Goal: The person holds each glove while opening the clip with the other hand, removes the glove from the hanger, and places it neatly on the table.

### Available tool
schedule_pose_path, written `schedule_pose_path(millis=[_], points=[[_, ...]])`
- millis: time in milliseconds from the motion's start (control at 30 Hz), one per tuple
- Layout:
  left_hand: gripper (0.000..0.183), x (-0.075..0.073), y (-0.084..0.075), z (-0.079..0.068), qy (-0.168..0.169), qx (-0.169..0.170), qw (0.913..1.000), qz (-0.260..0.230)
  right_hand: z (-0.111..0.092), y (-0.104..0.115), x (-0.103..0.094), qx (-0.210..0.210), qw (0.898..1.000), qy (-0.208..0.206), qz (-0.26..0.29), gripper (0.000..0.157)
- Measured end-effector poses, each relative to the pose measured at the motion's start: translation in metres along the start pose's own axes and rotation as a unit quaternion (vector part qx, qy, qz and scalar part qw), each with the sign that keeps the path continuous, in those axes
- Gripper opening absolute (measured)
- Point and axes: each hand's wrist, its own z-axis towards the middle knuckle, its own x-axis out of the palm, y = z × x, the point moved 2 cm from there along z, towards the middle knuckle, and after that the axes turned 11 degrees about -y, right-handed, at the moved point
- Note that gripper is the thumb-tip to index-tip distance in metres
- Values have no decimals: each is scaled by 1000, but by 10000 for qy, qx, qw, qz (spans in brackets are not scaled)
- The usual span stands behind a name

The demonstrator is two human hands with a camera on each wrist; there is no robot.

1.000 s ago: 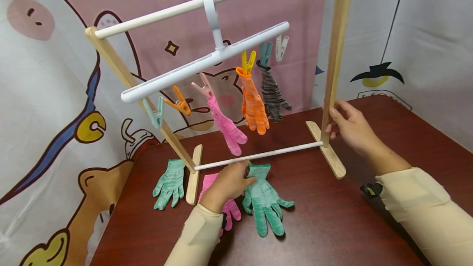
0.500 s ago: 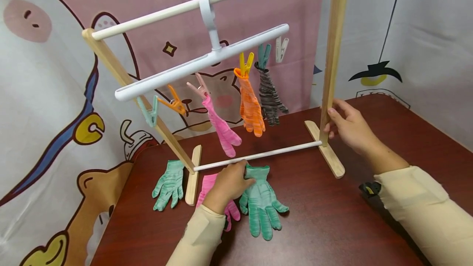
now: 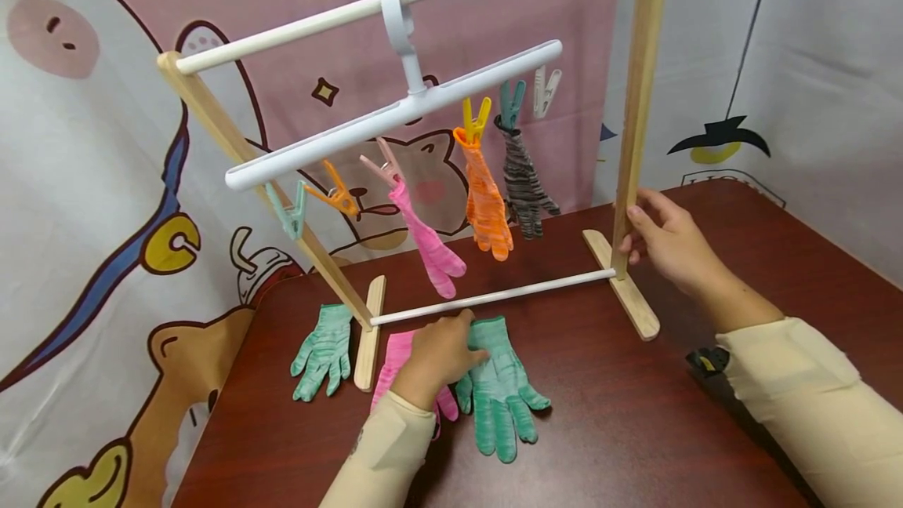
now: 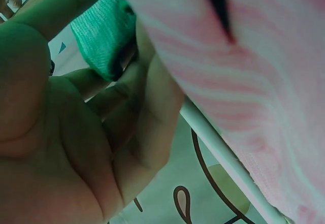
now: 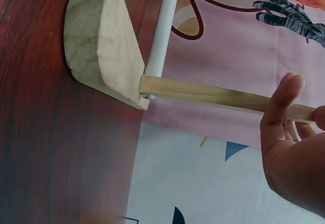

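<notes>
My left hand pinches the cuff of a green striped knit glove, whose fingers hang toward me, low over the dark red table. In the left wrist view my curled fingers are around the green cuff. A pink glove lies partly hidden beneath my left hand and forearm. My right hand grips the right wooden post of a drying rack, thumb on the near side. In the right wrist view, thumb and fingers stand on opposite sides of that post.
A white hanger hangs from the rack's top rod. Clipped to it are a pink glove, an orange glove and a grey-black glove, besides bare clothespins. Another green glove lies left of the rack's foot.
The green glove in my left hand has swung so its fingers point more straight toward me. The hanger and its gloves sway slightly. My right hand stays on the post.
</notes>
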Motion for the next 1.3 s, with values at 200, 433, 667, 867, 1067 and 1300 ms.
schedule_pose_path(millis=[200,433,667,867,1067,1300], points=[[59,2,-1,-1,-131,37,9999,93,0,-1,0,-71,10000,13,4,40],[58,-1,-2,-1,-198,27,9998,64,0,-1,-1,-57,10000,12,32,39],[53,-9,2,-1,-399,-57,9992,23,0,0,-1,-50,9999,15,98,38],[50,-14,9,0,-437,-71,9989,-122,0,0,-1,39,10000,13,-82,42],[40,-20,19,3,-464,-195,9982,-319,1,-1,-3,83,9999,13,-119,45],[35,-35,40,5,-1014,-389,9931,-450,0,-2,-2,74,9999,82,-39,44]])
